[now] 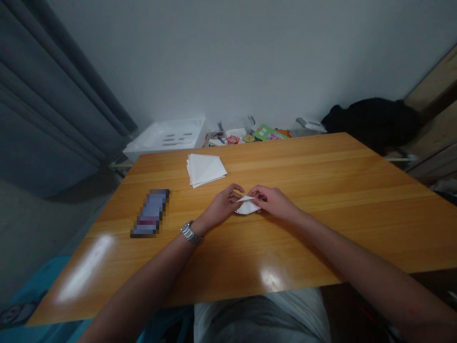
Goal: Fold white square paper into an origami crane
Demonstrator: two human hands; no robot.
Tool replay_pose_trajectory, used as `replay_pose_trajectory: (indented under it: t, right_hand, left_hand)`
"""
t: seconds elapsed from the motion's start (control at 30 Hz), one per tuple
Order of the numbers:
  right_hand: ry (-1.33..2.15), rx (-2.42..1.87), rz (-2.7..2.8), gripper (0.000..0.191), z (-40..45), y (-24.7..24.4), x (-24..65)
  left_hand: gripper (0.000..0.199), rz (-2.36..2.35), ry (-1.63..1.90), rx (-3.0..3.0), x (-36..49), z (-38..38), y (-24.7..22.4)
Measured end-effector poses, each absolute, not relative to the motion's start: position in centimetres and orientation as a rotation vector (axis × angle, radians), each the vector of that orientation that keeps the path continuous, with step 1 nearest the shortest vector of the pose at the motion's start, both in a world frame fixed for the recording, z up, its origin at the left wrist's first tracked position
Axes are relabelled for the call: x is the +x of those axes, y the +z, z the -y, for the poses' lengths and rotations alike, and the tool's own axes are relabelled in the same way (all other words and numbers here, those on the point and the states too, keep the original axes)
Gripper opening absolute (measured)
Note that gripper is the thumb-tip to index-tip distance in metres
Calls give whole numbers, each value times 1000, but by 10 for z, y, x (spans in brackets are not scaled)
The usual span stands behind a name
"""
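A small piece of folded white paper (247, 206) is held between my two hands, just above or on the wooden table (307, 181). My left hand (225, 202) pinches its left side with curled fingers; a silver watch (191, 233) is on that wrist. On the right side of the paper, my right hand (272, 200) grips it between thumb and fingers. The paper's lower edge looks curved or angled, with a fold along the top. Behind my left hand lies a loose stack of white paper sheets (206, 169).
A phone (150, 213), its screen blurred out, lies left of my arm. Past the far edge are a white foam box (171, 136), a green booklet (268, 133), and assorted small items. A black cloth heap (371, 121) sits at the far right, and a grey curtain (53, 95) hangs left.
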State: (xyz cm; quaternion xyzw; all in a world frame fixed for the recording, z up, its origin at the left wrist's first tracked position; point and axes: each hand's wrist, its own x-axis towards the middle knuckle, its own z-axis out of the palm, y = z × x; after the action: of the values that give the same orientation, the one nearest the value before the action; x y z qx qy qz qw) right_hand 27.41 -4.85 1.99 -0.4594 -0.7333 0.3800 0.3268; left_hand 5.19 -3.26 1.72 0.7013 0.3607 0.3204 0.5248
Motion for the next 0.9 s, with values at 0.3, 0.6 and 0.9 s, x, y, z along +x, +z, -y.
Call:
replay_pose_trajectory:
  t: [0.3,0.6,0.9]
  right_hand:
    - [1262,-1015,1786,27,59,10,277]
    - [1166,-1015,1826,26,65,14,280]
    - [1202,-1181,1663,26,62,8,276]
  left_hand:
    - [20,-862,729,1763,41,43,24]
    - [27,-898,795,1834,46,53,32]
    - [25,-894,877,1678,55,53,13]
